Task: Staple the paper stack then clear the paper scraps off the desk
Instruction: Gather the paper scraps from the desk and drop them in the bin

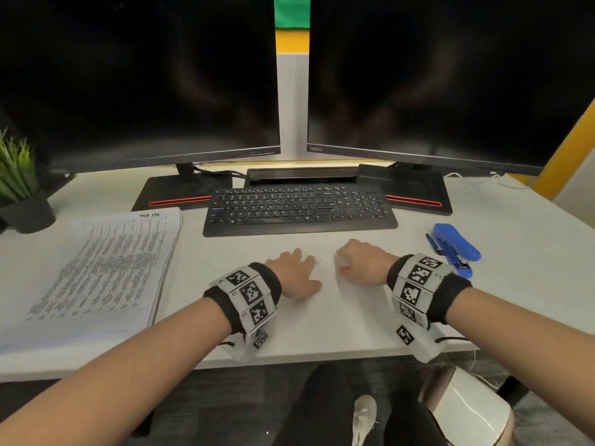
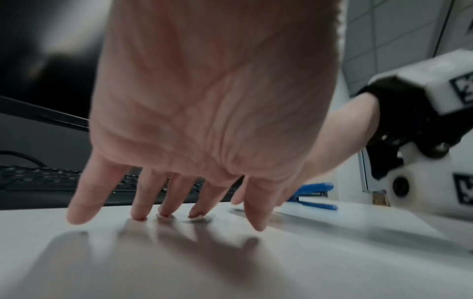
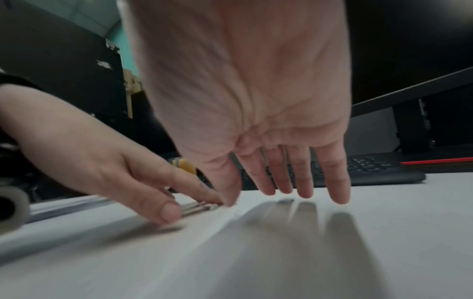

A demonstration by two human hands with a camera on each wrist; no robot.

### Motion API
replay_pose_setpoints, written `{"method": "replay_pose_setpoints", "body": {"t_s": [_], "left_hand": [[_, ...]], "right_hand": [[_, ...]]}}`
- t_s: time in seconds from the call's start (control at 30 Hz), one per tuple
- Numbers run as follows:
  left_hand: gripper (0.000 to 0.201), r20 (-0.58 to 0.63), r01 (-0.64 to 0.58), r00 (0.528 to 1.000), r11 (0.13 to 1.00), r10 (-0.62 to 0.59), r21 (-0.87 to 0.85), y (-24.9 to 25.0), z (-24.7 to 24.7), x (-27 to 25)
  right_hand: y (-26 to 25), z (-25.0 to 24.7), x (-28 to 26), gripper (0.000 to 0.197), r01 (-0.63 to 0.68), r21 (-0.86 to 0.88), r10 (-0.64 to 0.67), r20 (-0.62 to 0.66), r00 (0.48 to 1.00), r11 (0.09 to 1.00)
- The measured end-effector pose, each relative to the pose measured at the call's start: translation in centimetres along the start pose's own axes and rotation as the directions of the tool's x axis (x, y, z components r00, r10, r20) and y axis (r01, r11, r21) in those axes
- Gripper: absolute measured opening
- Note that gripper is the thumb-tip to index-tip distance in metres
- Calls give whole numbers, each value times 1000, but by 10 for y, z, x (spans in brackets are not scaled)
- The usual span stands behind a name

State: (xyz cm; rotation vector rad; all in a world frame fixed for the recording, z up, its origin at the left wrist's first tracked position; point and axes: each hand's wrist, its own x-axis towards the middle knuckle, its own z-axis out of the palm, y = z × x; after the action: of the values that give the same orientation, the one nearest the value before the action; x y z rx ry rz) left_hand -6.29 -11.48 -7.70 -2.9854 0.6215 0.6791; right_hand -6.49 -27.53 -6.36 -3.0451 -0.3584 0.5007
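Note:
A printed paper stack [image 1: 96, 268] lies flat at the left of the white desk [image 1: 322, 323]. The blue stapler [image 1: 452, 247] sits on the right, just beyond my right wrist, and also shows in the left wrist view [image 2: 312, 194]. My hands meet mid-desk in front of the keyboard. My left hand [image 1: 307, 263] [image 2: 166, 214] has straight fingers, with its tips pressing small white paper scraps [image 2: 198, 218] against the desk. My right hand [image 1: 341, 262] [image 3: 281, 194] hovers palm down with straight fingers just above the surface, holding nothing. Faint scraps [image 1: 318, 261] lie between the two hands.
A black keyboard [image 1: 299, 207] lies just past the hands, with two dark monitors [image 1: 138, 75] [image 1: 450, 75] behind it. A potted plant [image 1: 19, 188] stands at far left. A white bin [image 1: 467, 413] sits under the desk's front right edge, beside my knee.

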Motion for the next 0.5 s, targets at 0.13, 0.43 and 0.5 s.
{"method": "replay_pose_setpoints", "body": {"t_s": [0.13,0.43,0.5], "left_hand": [[48,-46,-5,999,996,1,-90,-10,-9,-14],[44,-212,41,975,988,-73,-150,-33,-7,-41],[42,-243,28,968,985,-69,-168,-34,-8,-43]], "right_hand": [[5,8,7,59,95,19,-95,26,995,995],[-21,2,26,26,234,87,-215,-187,959,968],[-21,2,26,23,228,91,-203,-225,953,969]]}}
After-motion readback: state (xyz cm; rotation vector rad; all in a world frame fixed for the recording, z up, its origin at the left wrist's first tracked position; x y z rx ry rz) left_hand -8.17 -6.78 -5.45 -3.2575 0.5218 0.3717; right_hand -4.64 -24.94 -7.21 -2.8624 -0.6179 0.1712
